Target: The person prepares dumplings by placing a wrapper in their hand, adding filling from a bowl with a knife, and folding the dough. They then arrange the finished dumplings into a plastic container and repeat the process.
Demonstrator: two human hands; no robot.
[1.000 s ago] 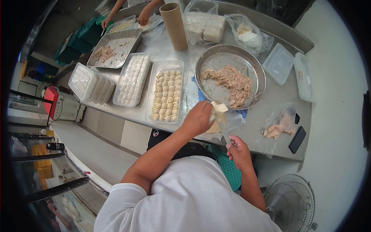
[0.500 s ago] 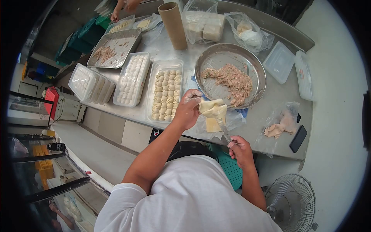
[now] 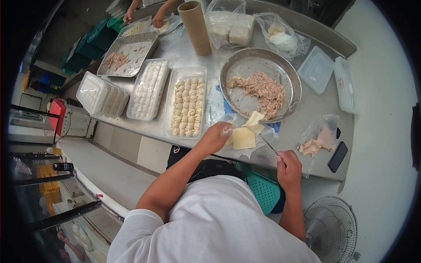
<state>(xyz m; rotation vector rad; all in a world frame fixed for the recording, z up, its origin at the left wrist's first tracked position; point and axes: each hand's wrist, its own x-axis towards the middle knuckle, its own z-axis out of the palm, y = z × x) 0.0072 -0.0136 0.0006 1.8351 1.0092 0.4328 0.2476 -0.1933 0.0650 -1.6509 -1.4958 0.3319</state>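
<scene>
My right hand point(image 3: 289, 168) grips the handle end of a thin metal spreading knife point(image 3: 269, 144), which points up and left. A pale square dough wrapper point(image 3: 254, 122) is raised and bent at the knife's far end, above a stack of yellowish wrappers point(image 3: 244, 138) on clear plastic. Beside that stack, my left hand point(image 3: 218, 136) has its fingers curled in; what they hold, if anything, is hidden. Just beyond is a round steel pan point(image 3: 232, 98) with minced filling point(image 3: 265, 92). To the left, a clear tub point(image 3: 168, 125) holds rows of pleated dumplings point(image 3: 188, 107).
More dumpling tubs point(image 3: 149, 90) and a tray with meat point(image 3: 116, 61) stand left. A cardboard tube point(image 3: 195, 28) stands at the back, near another person's hands point(image 3: 158, 18). Lids point(image 3: 316, 70), bagged dough point(image 3: 312, 147) and a phone point(image 3: 338, 157) lie right. A fan point(image 3: 331, 223) stands below.
The folded dough at my left fingertips is out of sight, and that hand has lowered. My right hand has moved right with the knife; a flat wrapper now shows at its end. Another person's second hand has appeared.
</scene>
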